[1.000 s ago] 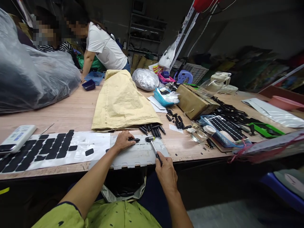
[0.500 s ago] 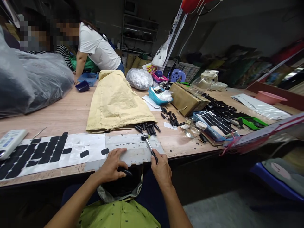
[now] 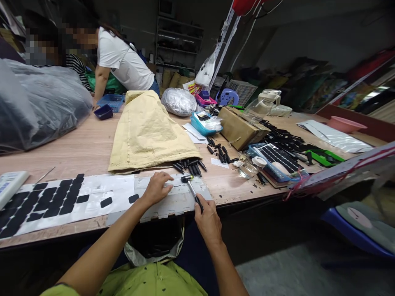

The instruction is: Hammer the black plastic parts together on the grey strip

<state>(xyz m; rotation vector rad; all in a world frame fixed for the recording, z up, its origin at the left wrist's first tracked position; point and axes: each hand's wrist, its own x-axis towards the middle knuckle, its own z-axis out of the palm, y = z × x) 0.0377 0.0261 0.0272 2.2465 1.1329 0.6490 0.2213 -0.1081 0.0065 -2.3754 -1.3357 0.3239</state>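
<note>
My right hand (image 3: 208,218) is wrapped round the dark handle of a small hammer (image 3: 191,190), its head resting over the grey board (image 3: 182,201) at the table's front edge. With fingers apart and nothing in them, my left hand (image 3: 158,188) reaches over the same board. Just beyond the hammer head, several black handle-like pieces (image 3: 193,167) poke out of a yellow cloth sack (image 3: 151,135). Below the table edge, a bag (image 3: 154,242) with dark contents sits open on my lap. To the left, black rounded patches (image 3: 106,202) lie on a white sheet (image 3: 92,185).
A cardboard box (image 3: 242,129), a blue tray (image 3: 279,166) and a green tray (image 3: 325,158) stand to the right. A big plastic bag (image 3: 46,107) fills the far left. Across the table a person in a white shirt (image 3: 123,61) leans over a blue basket (image 3: 112,103).
My left hand has let go of a black handle-like piece over the lap bag and moved up and forward above the board. My right hand still holds the hammer in about the same place.
</note>
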